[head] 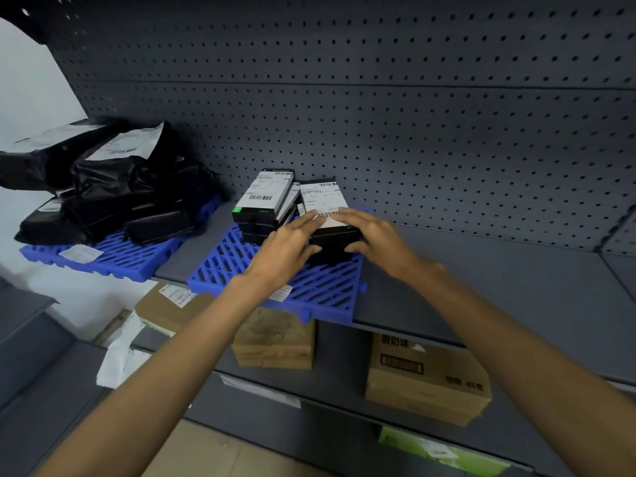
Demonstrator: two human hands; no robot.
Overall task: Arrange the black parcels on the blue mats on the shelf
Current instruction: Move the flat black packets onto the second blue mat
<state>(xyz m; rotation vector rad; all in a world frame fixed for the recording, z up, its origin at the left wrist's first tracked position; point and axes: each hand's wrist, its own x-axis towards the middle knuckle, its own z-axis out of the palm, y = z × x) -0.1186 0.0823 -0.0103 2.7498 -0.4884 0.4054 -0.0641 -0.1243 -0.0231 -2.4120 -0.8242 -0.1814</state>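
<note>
The grey shelf (481, 270) carries two blue mats: the left mat (113, 256) holds a heap of black bag parcels (113, 187); the near mat (320, 287) holds boxed parcels (263, 197) stacked at its far edge. My left hand (285, 249) and right hand (375, 235) clasp one black box (332, 235) from both sides, probably to square it beside the stack.

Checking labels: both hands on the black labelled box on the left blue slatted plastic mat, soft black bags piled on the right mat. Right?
Mats are swapped. The head view shows both hands on the black labelled box on the right blue slatted plastic mat; the soft black bags pile on the left mat.
</note>
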